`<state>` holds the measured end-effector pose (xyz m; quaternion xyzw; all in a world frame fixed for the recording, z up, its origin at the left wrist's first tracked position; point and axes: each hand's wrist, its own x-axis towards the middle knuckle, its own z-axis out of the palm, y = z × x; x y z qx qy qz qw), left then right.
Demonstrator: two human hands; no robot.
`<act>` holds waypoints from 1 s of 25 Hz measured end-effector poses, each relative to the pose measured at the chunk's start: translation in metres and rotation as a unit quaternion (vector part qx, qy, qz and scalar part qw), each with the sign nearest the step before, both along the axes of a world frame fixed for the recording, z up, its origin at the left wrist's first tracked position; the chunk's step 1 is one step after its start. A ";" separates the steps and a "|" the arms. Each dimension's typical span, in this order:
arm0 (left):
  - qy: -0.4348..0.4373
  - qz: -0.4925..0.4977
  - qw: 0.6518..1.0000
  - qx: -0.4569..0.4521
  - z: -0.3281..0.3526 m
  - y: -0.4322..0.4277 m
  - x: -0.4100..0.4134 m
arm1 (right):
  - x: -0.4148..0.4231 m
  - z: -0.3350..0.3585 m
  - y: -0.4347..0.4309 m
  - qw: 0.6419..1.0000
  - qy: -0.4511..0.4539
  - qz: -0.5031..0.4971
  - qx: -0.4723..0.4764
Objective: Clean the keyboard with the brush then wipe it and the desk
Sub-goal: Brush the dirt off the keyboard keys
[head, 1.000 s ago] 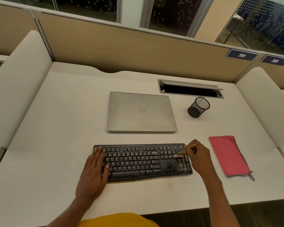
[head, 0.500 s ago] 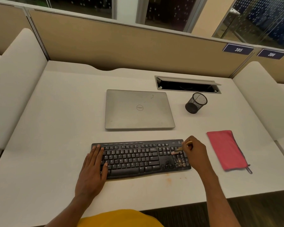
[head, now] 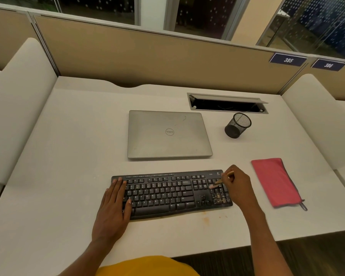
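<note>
Both arms are uncovered: the left forearm (head: 84, 253) and the right forearm (head: 267, 246) are bare right back to where the frame cuts them off; the left hand (head: 113, 208) and the right hand (head: 238, 186) are bare too; short, pale fingernails (head: 120, 178) show at the left fingertips; a yellow garment (head: 147, 265) fills a rounded patch at the bottom middle, plain and smooth, its cut and sleeves out of view.
</note>
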<state>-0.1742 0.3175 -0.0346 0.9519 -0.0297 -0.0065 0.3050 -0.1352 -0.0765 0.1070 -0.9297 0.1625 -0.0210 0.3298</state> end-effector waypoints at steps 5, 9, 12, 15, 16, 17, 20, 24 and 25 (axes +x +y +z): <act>-0.004 -0.001 1.000 -0.001 0.000 0.000 0.000 | -0.001 -0.001 -0.012 0.993 -0.012 -0.008 -0.118; -0.006 0.000 1.000 -0.002 0.002 0.000 0.000 | 0.001 0.001 0.007 0.999 0.020 0.016 0.027; -0.008 -0.002 1.000 -0.002 0.003 0.000 0.000 | -0.003 -0.002 0.000 0.999 0.026 -0.018 0.024; -0.008 -0.002 1.000 -0.003 0.002 0.001 0.000 | -0.004 -0.002 -0.014 0.996 0.008 -0.047 -0.075; -0.008 -0.001 1.000 -0.003 0.002 0.001 0.000 | -0.004 -0.002 -0.014 0.993 0.002 -0.047 -0.104; -0.008 -0.001 1.000 -0.003 0.002 0.001 0.000 | -0.004 -0.002 -0.011 0.993 -0.005 -0.045 -0.109; -0.009 -0.001 1.000 -0.002 0.002 0.000 0.000 | -0.005 -0.003 0.002 1.000 -0.006 -0.014 0.000; -0.009 -0.002 1.000 0.002 0.002 0.000 0.000 | -0.009 -0.005 -0.003 1.000 0.015 -0.024 0.006; -0.009 -0.002 1.000 0.003 0.002 0.001 0.000 | -0.010 -0.005 -0.007 0.999 0.007 -0.036 -0.032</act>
